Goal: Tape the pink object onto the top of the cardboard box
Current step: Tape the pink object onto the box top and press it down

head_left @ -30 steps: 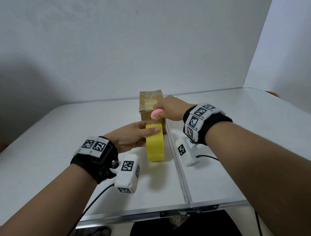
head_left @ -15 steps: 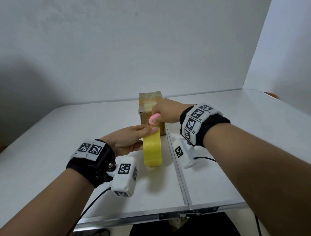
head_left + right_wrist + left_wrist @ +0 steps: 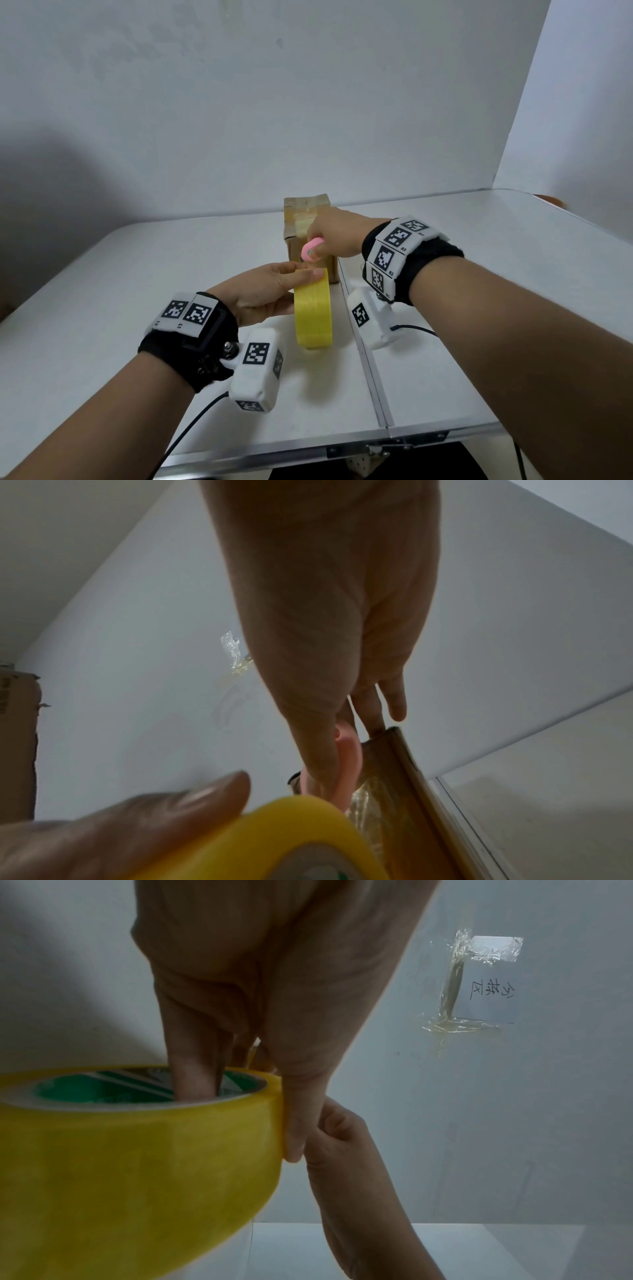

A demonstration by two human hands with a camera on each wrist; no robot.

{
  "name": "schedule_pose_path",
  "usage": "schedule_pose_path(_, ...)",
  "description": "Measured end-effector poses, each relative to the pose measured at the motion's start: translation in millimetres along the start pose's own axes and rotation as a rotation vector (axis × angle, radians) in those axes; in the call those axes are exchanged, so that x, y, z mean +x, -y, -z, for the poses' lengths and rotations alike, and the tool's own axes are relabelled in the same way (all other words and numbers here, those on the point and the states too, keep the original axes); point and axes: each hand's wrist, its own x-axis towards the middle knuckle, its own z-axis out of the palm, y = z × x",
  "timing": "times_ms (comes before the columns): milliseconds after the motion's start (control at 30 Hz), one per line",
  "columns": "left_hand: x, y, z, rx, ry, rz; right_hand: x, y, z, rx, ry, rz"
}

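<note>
The cardboard box [image 3: 306, 209] stands upright at the middle back of the table, old clear tape across its top. My right hand [image 3: 330, 236] hovers in front of the box's top and pinches the pink object [image 3: 311, 248] between thumb and fingers; the same pink object [image 3: 346, 761] shows against the box [image 3: 404, 791] in the right wrist view. My left hand [image 3: 274, 289] grips a yellow tape roll [image 3: 313, 315] standing on edge on the table. Its fingers reach into the tape roll [image 3: 137, 1164] core and the thumb lies on the outer face. The right hand [image 3: 337, 1131] sits just beyond that thumb.
The white folding table [image 3: 102, 308] has a seam [image 3: 364, 346] running front to back just right of the roll. Plain walls close the back and right. A paper note [image 3: 486, 988] is taped to the wall. Cables trail from both wrists.
Both hands, with the tape roll and the pink object, have drifted slightly down and toward me relative to the box. Both grips look unchanged.
</note>
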Motion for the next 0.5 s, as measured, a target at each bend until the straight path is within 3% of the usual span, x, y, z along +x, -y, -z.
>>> schedule_pose_path(500,0.8,0.2,0.0,-0.029,-0.003,0.019,-1.1,25.5,3.3,-0.204,0.124,-0.045)
